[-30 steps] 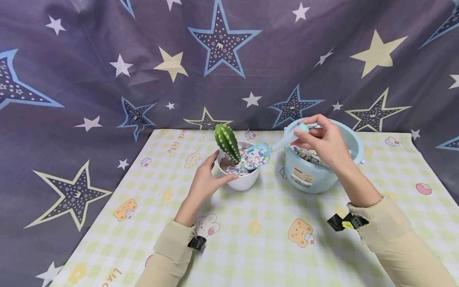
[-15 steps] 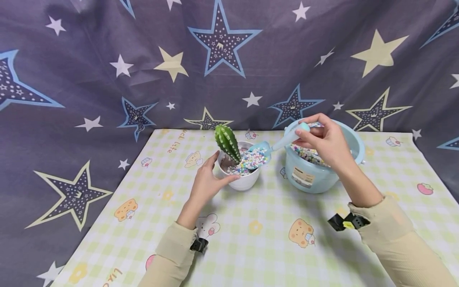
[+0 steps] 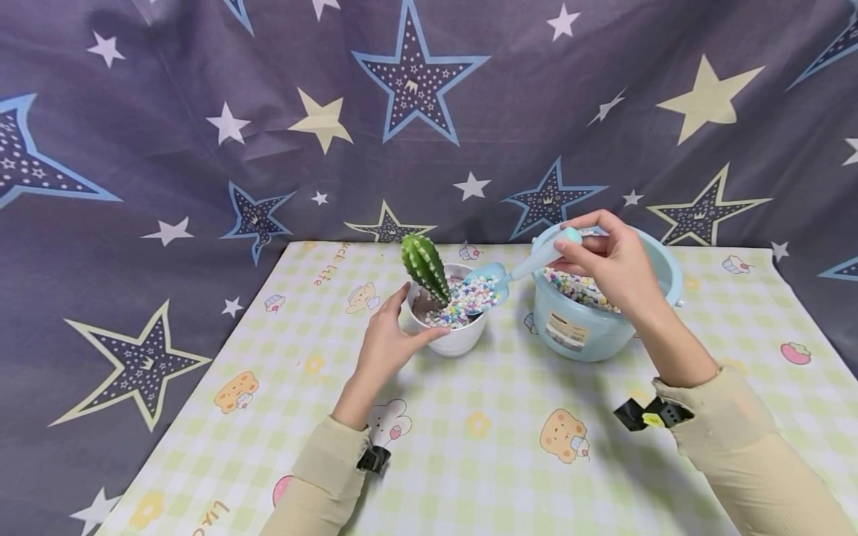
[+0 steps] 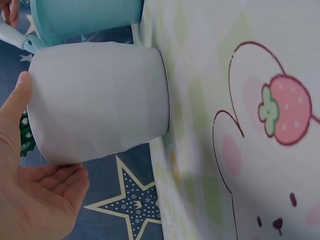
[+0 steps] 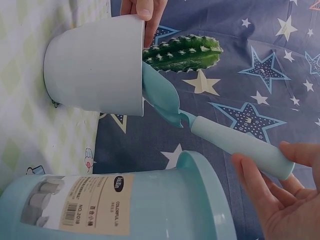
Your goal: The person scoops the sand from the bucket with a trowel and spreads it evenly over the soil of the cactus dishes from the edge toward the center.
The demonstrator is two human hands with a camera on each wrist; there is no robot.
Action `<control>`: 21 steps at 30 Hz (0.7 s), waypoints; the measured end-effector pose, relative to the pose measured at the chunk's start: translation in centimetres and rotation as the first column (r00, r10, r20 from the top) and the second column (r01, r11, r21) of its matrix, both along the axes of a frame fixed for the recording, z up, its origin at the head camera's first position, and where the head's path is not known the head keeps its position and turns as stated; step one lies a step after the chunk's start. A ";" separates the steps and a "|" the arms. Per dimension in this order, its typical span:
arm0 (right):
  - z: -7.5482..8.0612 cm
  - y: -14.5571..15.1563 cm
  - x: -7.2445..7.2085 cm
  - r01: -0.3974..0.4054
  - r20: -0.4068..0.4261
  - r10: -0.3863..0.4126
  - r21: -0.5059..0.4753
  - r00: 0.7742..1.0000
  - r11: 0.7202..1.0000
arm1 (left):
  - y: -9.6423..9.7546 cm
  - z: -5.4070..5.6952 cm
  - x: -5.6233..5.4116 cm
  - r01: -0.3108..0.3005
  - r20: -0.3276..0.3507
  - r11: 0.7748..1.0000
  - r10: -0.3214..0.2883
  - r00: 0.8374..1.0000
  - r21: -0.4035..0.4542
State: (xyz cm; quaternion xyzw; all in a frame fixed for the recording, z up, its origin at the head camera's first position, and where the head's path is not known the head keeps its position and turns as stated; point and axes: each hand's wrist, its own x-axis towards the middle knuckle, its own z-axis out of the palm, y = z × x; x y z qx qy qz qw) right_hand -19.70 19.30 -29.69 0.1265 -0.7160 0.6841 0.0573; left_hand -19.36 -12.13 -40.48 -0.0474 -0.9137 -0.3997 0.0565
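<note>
A green cactus (image 3: pixel 425 266) leans to the left in a white pot (image 3: pixel 456 342) partly filled with small coloured pebbles. My left hand (image 3: pixel 386 339) holds the pot at its near left side, thumb at the front of the rim and fingers round the left. My right hand (image 3: pixel 613 260) pinches the end of the handle of a light blue shovel (image 5: pixel 162 95). The shovel's blade carries multicoloured pebbles (image 3: pixel 481 292) and tips down over the pot's right rim, its tip inside the pot. In the left wrist view, the pot's wall (image 4: pixel 100 100) hides most of the cactus.
A light blue bucket (image 3: pixel 583 339) with a paper label stands right of the pot, below my right hand, with more pebbles (image 3: pixel 579 289) in it. A green checked tablecloth (image 3: pixel 482 461) covers the table. Behind it hangs a dark star-patterned curtain (image 3: pixel 268 97).
Both hands keep almost the same place. The pebbles on the shovel have shifted slightly toward the pot.
</note>
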 end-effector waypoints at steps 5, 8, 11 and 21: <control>0.0 0.1 0.0 0.004 -0.001 -0.004 0.007 1.000 1.000 | 0.1 0.0 0.1 -0.009 -0.001 1.000 0.009 1.000 -0.009; 0.0 0.1 0.0 0.004 -0.001 -0.004 0.005 1.000 1.000 | 0.2 0.0 0.1 -0.015 -0.007 1.000 0.015 1.000 -0.015; 0.0 0.2 0.1 0.008 -0.002 -0.008 0.008 1.000 1.000 | 0.3 0.1 0.2 -0.022 -0.009 1.000 0.022 1.000 -0.021; 0.1 0.3 0.2 0.012 0.011 -0.012 0.009 1.000 1.000 | 0.2 0.3 0.3 -0.027 0.001 0.997 0.027 1.000 -0.070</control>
